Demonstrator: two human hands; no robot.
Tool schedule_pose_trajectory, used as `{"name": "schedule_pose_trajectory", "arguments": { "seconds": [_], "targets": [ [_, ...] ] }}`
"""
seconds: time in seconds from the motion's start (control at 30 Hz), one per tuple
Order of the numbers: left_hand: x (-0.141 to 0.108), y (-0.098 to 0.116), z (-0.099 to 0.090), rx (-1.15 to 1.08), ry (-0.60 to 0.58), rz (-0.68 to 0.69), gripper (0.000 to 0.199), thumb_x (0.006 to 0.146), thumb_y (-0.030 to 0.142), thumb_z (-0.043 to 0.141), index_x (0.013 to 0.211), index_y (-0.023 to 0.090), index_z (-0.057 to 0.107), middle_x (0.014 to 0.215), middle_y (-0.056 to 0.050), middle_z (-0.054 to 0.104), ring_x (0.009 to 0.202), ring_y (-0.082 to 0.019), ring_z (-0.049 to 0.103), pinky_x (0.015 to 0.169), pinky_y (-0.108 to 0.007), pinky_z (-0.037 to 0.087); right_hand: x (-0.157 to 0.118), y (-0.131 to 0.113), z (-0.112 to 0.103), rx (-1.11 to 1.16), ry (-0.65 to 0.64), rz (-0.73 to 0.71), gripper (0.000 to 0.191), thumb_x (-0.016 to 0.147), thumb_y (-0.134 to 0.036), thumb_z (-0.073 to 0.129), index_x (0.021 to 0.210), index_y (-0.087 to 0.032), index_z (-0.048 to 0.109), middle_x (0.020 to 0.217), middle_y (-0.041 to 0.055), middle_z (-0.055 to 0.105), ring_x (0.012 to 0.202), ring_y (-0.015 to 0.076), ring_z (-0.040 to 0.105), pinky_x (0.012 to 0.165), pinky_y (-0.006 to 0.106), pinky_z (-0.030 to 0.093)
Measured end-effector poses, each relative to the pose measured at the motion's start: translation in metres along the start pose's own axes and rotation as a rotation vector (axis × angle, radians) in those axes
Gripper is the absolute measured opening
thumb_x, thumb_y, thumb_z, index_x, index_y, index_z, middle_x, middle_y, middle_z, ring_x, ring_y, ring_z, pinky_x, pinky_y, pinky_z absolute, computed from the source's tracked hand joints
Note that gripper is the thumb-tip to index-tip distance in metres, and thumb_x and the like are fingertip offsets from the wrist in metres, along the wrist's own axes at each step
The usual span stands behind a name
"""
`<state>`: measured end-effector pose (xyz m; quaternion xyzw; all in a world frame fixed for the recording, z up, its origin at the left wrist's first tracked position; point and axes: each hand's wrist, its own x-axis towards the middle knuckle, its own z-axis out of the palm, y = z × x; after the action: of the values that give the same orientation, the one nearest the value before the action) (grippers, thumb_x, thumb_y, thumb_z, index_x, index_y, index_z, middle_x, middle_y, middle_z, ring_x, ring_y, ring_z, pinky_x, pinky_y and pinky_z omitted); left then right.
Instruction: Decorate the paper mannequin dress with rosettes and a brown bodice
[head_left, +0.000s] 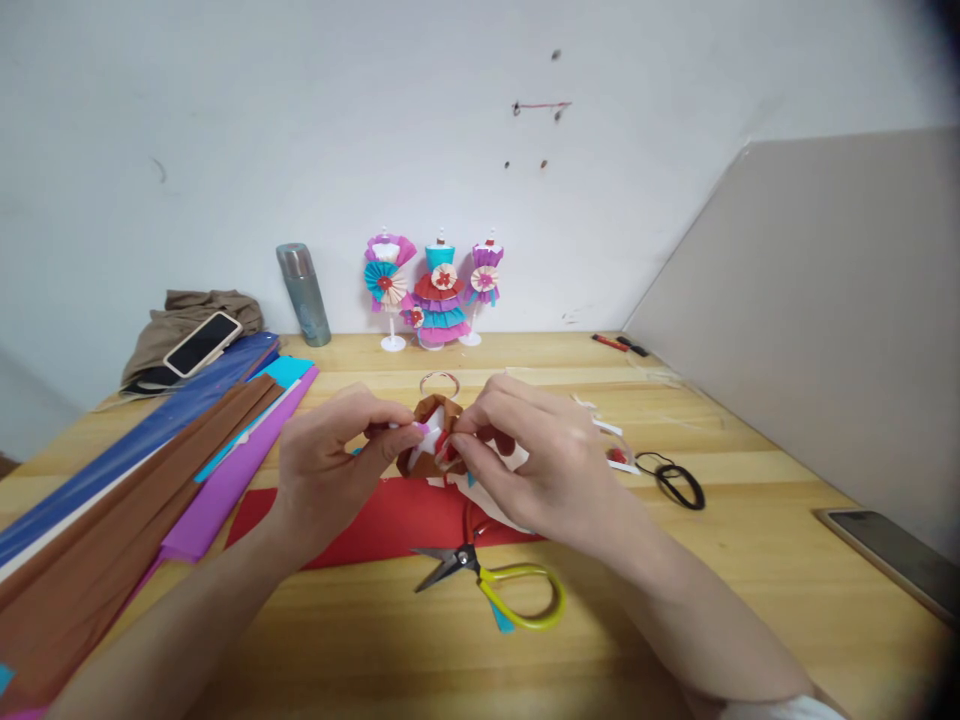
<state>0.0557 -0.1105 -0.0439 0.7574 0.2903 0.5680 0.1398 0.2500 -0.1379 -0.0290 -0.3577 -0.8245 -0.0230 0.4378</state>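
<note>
Above the middle of the table, a small brown crepe-paper piece (422, 465) with a white inside and a bit of red is between my two hands. The fingers of my left hand (337, 460) pinch its left side, with a pale pink bit showing at the fingertips. My right hand (536, 455) pinches its right edge near the red part; some fingers hide what lies under them. Below them lies a sheet of red paper (367, 525). Scissors (465, 560) with yellow and red handles rest partly on it, blades apart.
Long folded papers, brown (142, 500), purple (240, 470) and blue (150, 435), cover the left side. At the back stand a thermos (304, 295) and three small paper-dressed stands (440, 290). A black cord loop (682, 485) and a phone (892, 550) lie right.
</note>
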Motion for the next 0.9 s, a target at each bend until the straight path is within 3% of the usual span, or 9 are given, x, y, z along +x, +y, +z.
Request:
{"name": "schedule_pose_trajectory", "arguments": {
  "seconds": [0.2, 0.43, 0.77, 0.9],
  "targets": [
    [-0.0003, 0.0004, -0.0013, 0.008, -0.008, 0.017, 0.015, 0.081, 0.009, 0.070, 0.072, 0.021, 0.071, 0.060, 0.003, 0.067, 0.054, -0.009, 0.058, 0.051, -0.022, 0.045, 0.0003, 0.0003, 0.0009, 0.024, 0.012, 0.019, 0.019, 0.087, -0.005, 0.054, 0.072, -0.018, 0.055, 0.066, -0.0005, 0.055, 0.058, 0.0104, 0.047, 0.054, 0.026, 0.036],
    [-0.0010, 0.0044, -0.0023, -0.016, -0.011, 0.043, 0.017, 0.080, 0.007, 0.072, 0.074, 0.023, 0.070, 0.061, 0.005, 0.067, 0.054, -0.009, 0.058, 0.051, -0.022, 0.045, 0.0027, 0.0003, 0.0002, 0.080, 0.054, 0.181, 0.024, 0.075, -0.007, 0.065, 0.064, -0.020, 0.049, 0.058, -0.0039, 0.052, 0.052, 0.0090, 0.044, 0.051, 0.025, 0.035],
    [0.0007, 0.0044, -0.0048, -0.003, -0.075, 0.171, 0.014, 0.082, 0.008, 0.073, 0.077, 0.021, 0.070, 0.063, 0.004, 0.068, 0.057, -0.010, 0.060, 0.054, -0.022, 0.047, 0.0090, 0.0077, -0.0064, 0.594, -0.214, 0.655, 0.029, 0.074, -0.031, 0.072, 0.059, -0.021, 0.050, 0.053, -0.0039, 0.050, 0.047, 0.0078, 0.042, 0.042, 0.022, 0.032],
    [0.0006, 0.0039, -0.0049, -0.012, -0.084, 0.190, 0.015, 0.082, 0.007, 0.072, 0.078, 0.021, 0.070, 0.063, 0.004, 0.068, 0.056, -0.010, 0.060, 0.053, -0.022, 0.048, 0.0087, 0.0088, -0.0060, 0.710, -0.224, 0.702, 0.032, 0.071, -0.036, 0.076, 0.060, -0.021, 0.050, 0.054, -0.0030, 0.052, 0.047, 0.0086, 0.045, 0.043, 0.023, 0.033]
  ]
}}
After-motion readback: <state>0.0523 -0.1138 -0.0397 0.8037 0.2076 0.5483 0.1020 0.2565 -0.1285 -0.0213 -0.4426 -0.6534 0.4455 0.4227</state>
